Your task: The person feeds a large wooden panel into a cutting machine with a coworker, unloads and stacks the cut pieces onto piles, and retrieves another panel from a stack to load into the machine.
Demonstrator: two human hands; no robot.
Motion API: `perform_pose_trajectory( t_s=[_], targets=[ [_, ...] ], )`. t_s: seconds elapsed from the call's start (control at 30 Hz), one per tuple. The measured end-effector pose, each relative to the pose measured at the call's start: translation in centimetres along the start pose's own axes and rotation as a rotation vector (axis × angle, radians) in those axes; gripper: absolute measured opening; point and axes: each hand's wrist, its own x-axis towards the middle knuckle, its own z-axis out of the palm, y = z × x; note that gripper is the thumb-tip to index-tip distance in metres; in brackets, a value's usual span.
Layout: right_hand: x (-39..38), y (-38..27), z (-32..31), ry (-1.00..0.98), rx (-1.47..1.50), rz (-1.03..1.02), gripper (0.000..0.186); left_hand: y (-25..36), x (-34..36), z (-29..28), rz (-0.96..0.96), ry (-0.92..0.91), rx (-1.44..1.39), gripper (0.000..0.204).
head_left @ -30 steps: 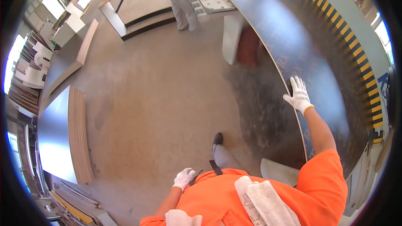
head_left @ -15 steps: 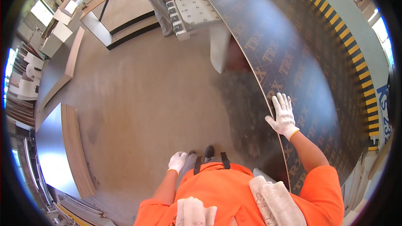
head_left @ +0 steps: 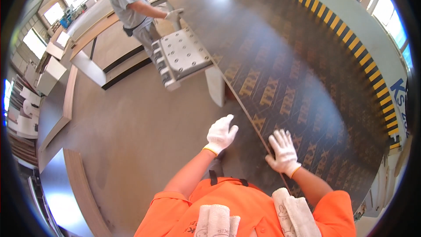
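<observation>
A large dark plywood panel [head_left: 280, 83] with a glossy printed face lies flat on the machine at my right. My right hand [head_left: 284, 154], in a white knit glove, rests on the panel by its near left edge, fingers spread and the thumb at the edge. Left of that edge, my gloved left hand [head_left: 221, 134] is raised in the air, thumb apart from the fingers and nothing in it. Farther along the same edge, a co-worker [head_left: 131, 6] in grey has gloved hands at the panel's far corner.
A white perforated metal support plate [head_left: 183, 52] juts out from the panel's left edge. Stacked panels [head_left: 72, 193] stand at the lower left, and a wood-edged frame [head_left: 94, 70] lies behind them. A yellow-black striped machine beam [head_left: 351, 39] curves along the right.
My left hand has risen from beside my body toward the panel's edge. My view has shifted, bringing more of the co-worker into sight. The right hand stays on the panel.
</observation>
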Motion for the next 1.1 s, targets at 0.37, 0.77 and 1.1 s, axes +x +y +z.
perform_pose_trajectory(
  t_s=[0.37,0.77,1.1],
  targets=[
    [1.9,-0.4,-1.5,-0.020,0.033,0.110,0.078,5.3,19.3,6.3,0.352,-0.222,0.331,0.077],
    [1.9,-1.0,-1.6,0.034,0.025,0.105,0.076,5.0,18.4,5.3,0.339,-0.305,0.328,0.072],
    [0.7,1.3,1.3,0.087,0.215,-0.024,0.082,-3.4,-5.5,-0.9,0.004,-0.438,0.186,0.061]
  ],
)
